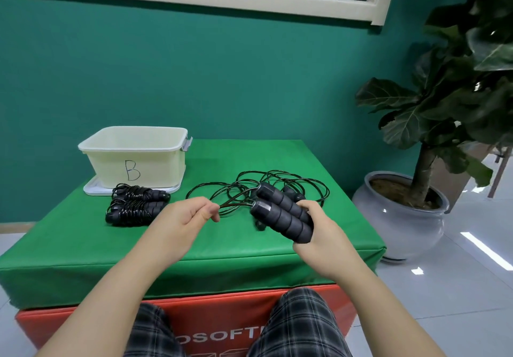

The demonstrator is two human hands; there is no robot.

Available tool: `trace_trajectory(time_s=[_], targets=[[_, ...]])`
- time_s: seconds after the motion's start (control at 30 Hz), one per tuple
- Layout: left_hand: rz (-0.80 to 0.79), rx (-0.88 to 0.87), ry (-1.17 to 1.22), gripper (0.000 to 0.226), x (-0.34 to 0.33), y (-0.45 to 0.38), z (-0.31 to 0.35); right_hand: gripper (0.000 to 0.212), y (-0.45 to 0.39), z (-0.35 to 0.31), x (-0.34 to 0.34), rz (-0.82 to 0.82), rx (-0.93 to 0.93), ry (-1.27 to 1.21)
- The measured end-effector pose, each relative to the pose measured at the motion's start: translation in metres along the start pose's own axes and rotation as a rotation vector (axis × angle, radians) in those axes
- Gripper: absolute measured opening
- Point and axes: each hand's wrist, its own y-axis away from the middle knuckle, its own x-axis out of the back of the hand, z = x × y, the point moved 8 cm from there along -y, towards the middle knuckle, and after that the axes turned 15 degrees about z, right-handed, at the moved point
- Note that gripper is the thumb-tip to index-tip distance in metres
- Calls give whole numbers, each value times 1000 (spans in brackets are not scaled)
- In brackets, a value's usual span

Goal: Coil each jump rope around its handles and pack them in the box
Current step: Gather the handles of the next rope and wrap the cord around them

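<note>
Rope (277, 187) lies in loose black loops on the green tabletop (83, 245), to the right of the box (136, 159) and nearer to me than it. Its two foam handles (283, 215) sit side by side in my right hand (319, 234), which grips them from below with the fingers curled round the lower ends; the metal-collared tips point up and toward the box. From those tips the cord runs across to my left hand (186, 218), which pinches a doubled stretch of it between thumb and fingertips, held just above the tabletop. Both hands are raised off the surface, the left one closer to the box.

Right in front of the box lie two coiled ropes (136, 207), each wound tightly round its handles, one just behind the other and touching. The box is cream plastic with a letter B on its near wall, open on top, and it stands on a white lid (94, 188) at the tabletop's far left corner. I cannot see into the box from here.

Well to the right of the box, off the tabletop, a plant (444, 101) stands in a grey pot (399, 226) on the tiled floor.
</note>
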Motion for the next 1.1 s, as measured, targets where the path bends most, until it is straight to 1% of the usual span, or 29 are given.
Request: trace_trajectory(time_s=[0.03, 0.1, 0.17, 0.2, 0.23, 0.3, 0.37, 0.57, 0.63, 0.73, 0.87, 0.93, 1.0, 1.1], targets=[[6, 3, 23, 27, -1, 1, -1, 47, 0, 3, -2, 0, -50, -59], [29, 21, 81, 25, -3, 3, -4, 37, 0, 7, -5, 27, -163, -195], [47, 21, 110, 33, -7, 5, -4, 27, 0, 7, -9, 50, -263, -308], [40, 7, 116, 32, -10, 7, -1, 23, 0, 6, -13, 38, -300, -363], [27, -14, 115, 26, -15, 9, 3, 20, 1, 5, -17, 27, -344, -438], [-16, -65, 91, 20, -25, 15, 13, 11, 3, 1, -24, 5, -469, -643], [-72, -92, 61, 27, -35, 21, 19, 6, 4, -2, -29, -12, -547, -765], [-205, -202, -18, 51, -60, 38, 31, 18, 4, -4, -36, 17, -535, -784], [-243, -195, -65, 57, -66, 41, 32, 21, 5, -7, -38, 5, -533, -792], [-278, -179, -130, 65, -73, 45, 33, 31, 6, -13, -43, -22, -532, -815], [-270, -191, -141, 63, -76, 48, 35, 41, 5, -15, -49, -21, -555, -867], [-258, -209, -175, 61, -76, 48, 36, 38, 5, -13, -51, -15, -575, -890], [-245, -234, -211, 56, -74, 49, 37, 31, 6, -12, -51, -20, -584, -897], [-253, -296, -224, 43, -76, 52, 43, 25, 7, -8, -52, -34, -593, -881]])
